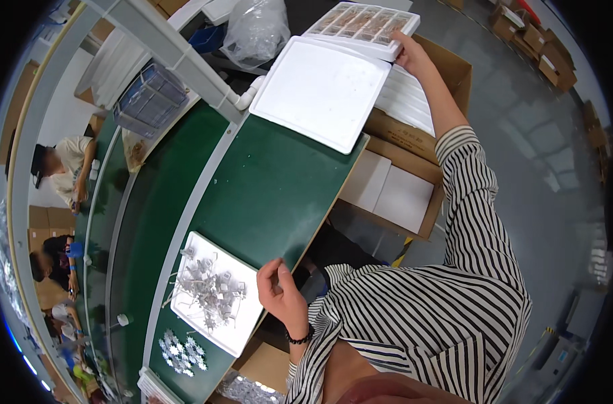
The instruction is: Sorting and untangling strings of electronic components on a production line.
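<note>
Grips a compartmented white tray [355,25] by its corner in the right hand [414,56], just beside a plain white tray [323,94] on the green desk [266,182]. Holds the left hand [286,296] loosely curled, released, near a parts tray [233,341] piled with tangled pieces [209,289].

A white compartmented tray [372,44] of brownish pieces lies face-up.

White shirt [414,316] with narrow black stripes spans three to five o'clock, its right sleeve [471,185] ending in a striped cuff [456,139] toward two, and a black beaded bracelet [298,339] circles the left wrist [295,326] at six.
</note>
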The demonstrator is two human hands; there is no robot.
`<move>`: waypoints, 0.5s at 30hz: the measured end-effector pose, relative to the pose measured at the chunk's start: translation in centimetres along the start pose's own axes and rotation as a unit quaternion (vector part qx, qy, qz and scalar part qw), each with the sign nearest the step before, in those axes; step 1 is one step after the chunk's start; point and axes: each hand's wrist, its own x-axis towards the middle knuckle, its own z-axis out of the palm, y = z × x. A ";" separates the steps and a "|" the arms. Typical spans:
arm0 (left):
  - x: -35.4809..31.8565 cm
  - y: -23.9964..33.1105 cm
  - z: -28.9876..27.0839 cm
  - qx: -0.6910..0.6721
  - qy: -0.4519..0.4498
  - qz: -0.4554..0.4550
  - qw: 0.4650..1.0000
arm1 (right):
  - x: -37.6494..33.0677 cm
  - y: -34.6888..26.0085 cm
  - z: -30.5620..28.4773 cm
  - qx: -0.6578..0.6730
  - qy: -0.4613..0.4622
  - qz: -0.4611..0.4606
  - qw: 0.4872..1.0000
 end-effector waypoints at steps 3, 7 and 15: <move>1.3 1.7 1.5 -0.006 -0.038 0.009 0.999 | -1.8 0.3 0.1 0.053 -0.011 -0.016 0.998; 3.2 3.9 4.5 -0.005 -0.128 0.046 0.991 | -6.9 0.9 -0.5 0.159 -0.005 -0.023 0.987; 6.1 6.6 6.9 0.206 -0.100 0.032 0.973 | -24.8 1.0 2.0 0.280 -0.046 0.048 0.958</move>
